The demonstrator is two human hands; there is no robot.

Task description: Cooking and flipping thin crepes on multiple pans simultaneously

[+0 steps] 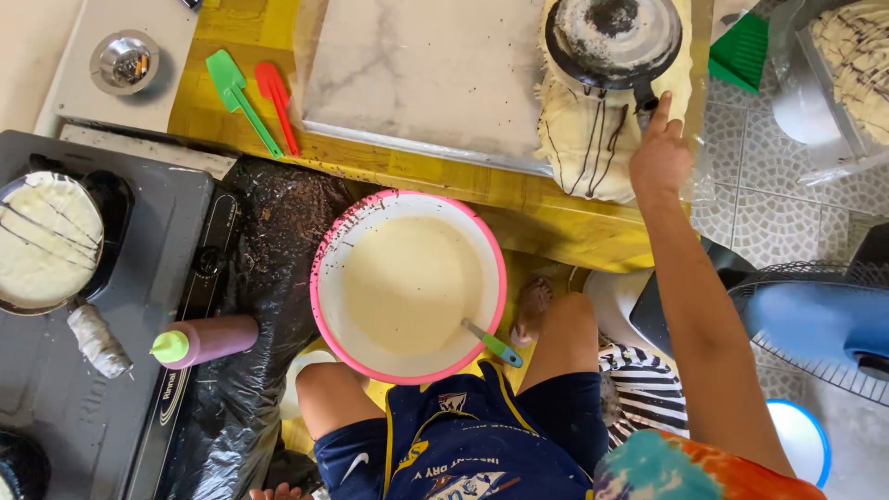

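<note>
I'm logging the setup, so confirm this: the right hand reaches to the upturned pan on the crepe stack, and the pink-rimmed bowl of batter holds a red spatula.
One detail is off. The head view shows the right hand at the upturned pan on the crepe stack, but the tool in the bowl is a ladle with a green and blue handle. The red spatula lies on the yellow table.

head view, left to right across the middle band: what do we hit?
Pan with a pale crepe on the stove → squeeze bottle with green cap → pink-rimmed bowl of batter → right hand reaching to the upturned dark pan → blue fan.
</note>
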